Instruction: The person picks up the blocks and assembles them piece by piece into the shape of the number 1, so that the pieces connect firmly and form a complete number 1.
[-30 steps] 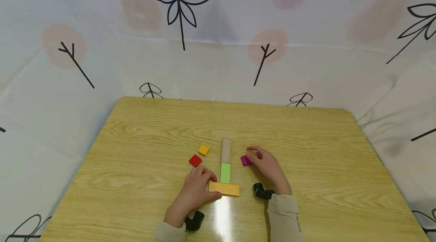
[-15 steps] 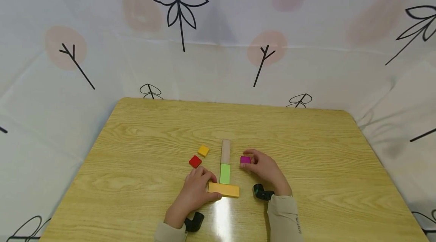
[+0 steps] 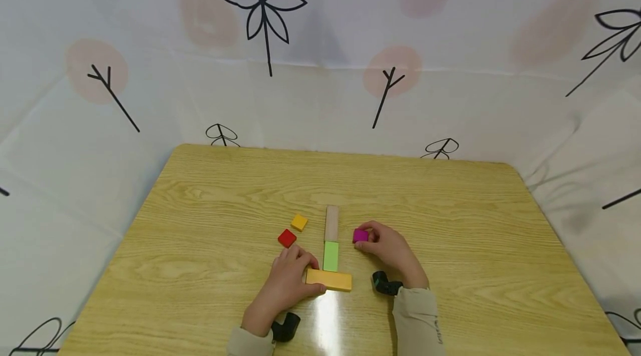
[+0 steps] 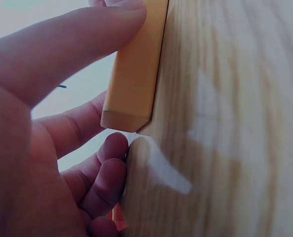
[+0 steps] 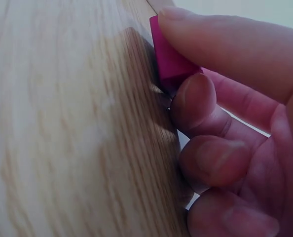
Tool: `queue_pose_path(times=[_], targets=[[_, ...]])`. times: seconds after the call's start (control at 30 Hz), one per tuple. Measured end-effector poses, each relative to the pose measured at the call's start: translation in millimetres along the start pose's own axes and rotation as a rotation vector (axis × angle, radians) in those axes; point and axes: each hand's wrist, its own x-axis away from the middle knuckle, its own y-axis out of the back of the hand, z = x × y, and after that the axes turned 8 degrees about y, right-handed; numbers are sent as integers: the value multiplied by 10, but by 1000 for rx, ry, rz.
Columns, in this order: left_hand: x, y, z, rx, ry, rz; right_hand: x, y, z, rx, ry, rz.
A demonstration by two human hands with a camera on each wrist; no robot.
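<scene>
My left hand [image 3: 287,279] grips the left end of a long orange block [image 3: 334,280], thumb on its near side and fingers on the far side. The same orange block [image 4: 135,79] lies along the wood surface in the left wrist view. Beyond it, a light green block [image 3: 331,256] and a plain wooden block [image 3: 332,223] run in a line away from me, forming an upside-down T with the orange one. To the right, my right hand [image 3: 393,247] pinches a small magenta block [image 3: 360,235]. In the right wrist view, thumb and fingers hold this magenta block [image 5: 173,59] close over the wood.
A red square block [image 3: 287,238] lies just past my left fingertips, with a small yellow-orange block [image 3: 299,222] behind it. The wooden table [image 3: 225,178] ends at a patterned cloth backdrop [image 3: 320,100]. Black wrist devices [image 3: 286,327] sit at both wrists.
My right fingers have closed on the magenta block, which has turned and now sits squarer in the pinch. The left hand and the other blocks stay in place.
</scene>
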Motion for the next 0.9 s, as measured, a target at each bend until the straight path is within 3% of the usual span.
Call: queue_pose_path(times=[0.27,0.7,0.9], targets=[[7,1,-9,-1,-4,-9,7,-26,-70,-13,-4,-35],[17,23,-25,4,-2,1,72,-27,-32,-199,-91,-86],[11,17,-21,7,-7,-1,68,-27,-45,-264,-87,-111]])
